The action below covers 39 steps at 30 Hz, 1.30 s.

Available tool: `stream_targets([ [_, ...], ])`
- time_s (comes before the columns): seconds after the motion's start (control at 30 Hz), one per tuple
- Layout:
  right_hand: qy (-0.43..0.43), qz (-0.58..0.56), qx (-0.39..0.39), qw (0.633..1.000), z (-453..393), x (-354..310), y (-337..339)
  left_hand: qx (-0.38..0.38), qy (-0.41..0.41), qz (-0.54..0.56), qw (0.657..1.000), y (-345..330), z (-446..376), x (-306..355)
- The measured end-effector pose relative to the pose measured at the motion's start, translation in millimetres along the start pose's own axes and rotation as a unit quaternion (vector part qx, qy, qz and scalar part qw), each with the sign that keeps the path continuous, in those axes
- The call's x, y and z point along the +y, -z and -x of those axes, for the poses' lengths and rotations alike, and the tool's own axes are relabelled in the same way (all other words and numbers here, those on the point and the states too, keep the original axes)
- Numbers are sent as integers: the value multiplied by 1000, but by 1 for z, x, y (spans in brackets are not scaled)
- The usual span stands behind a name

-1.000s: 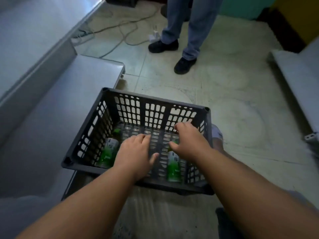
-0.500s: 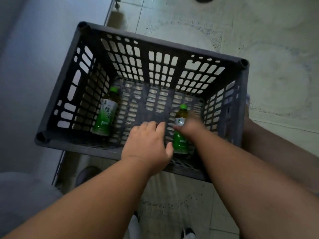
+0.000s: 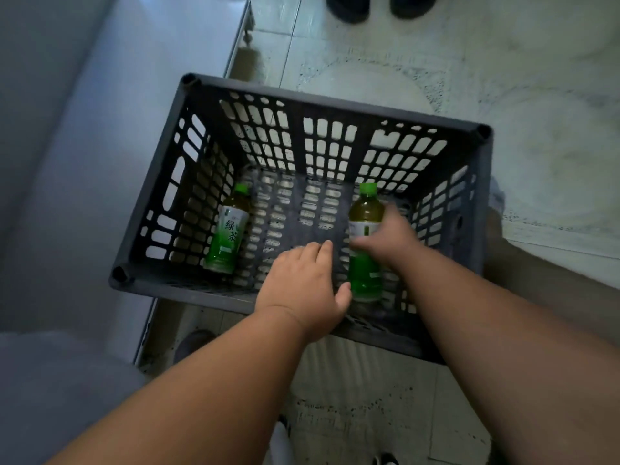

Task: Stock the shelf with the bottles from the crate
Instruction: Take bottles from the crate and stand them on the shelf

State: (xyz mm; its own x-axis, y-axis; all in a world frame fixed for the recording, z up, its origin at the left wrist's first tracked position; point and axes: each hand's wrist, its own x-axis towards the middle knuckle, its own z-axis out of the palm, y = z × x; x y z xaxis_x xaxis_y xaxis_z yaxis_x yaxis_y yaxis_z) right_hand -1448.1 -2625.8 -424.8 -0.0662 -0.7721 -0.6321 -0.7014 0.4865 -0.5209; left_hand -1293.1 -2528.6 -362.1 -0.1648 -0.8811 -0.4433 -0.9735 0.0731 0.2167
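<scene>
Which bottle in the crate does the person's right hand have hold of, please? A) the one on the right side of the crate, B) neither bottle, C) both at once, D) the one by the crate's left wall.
A: the right hand is wrapped round the middle of the right bottle, while the left bottle lies untouched by the crate wall and the left hand hovers open.
</scene>
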Motion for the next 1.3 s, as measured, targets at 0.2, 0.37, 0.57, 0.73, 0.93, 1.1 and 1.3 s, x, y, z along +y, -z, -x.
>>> stream_targets([
  [0.2, 168, -54, 88, 980, 95, -68, 66, 29, 2, -34, 999, 25, 24, -7],
  [0.37, 253, -79, 128, 956, 164, -106, 78, 119, 40, -16, 992, 65, 70, -31],
  [0.57, 353, -49, 123, 926, 240, -191, 51, 245, 46, 88, 964, 137, 136, -78],
  [0.73, 469, -42, 92, 877, 296, -288, 0, 322, 104, 130, 932, 185, 183, -147],
  [0.93, 536, -33, 40, 843, 311, -378, -54, 375, 173, 190, 891, 211, 198, -237],
  [1.1, 538, -41, 38, 841, 286, -426, -90, 371, 221, 177, 884, 213, 173, -296],
  [1.3, 505, -61, -3, 861, 254, -450, -126, 379, 267, 83, 882, 185, 151, -319],
])
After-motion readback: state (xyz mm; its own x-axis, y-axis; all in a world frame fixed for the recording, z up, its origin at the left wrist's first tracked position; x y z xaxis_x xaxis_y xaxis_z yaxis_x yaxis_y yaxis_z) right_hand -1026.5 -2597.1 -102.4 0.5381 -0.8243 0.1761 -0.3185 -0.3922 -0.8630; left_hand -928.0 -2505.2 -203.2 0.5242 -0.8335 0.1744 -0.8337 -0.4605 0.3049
